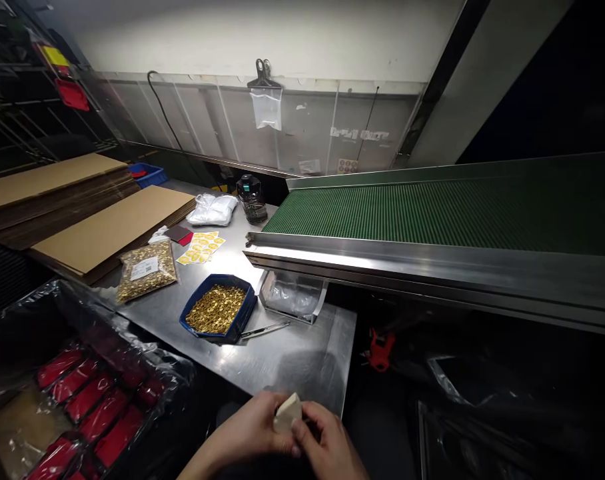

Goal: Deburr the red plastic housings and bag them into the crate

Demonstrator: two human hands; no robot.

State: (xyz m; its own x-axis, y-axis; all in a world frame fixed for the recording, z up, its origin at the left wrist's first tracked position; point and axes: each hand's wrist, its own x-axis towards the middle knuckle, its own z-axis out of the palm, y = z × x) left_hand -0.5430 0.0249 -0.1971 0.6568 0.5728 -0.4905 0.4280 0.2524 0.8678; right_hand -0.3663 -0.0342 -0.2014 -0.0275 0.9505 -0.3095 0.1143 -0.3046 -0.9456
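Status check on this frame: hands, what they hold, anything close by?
Left hand and right hand together grip a small cream block at the steel table edge. Blue tray of gold parts and tweezers lie ahead, apart from hands.

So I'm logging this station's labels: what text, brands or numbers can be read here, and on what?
None can be read.
White label on the bag of gold parts: print too small.
Yellow sticker sheets: marks blurred.
Wall stickers: blurred.
Bottle: no legible brand.
Pale block in both hands: no print visible.
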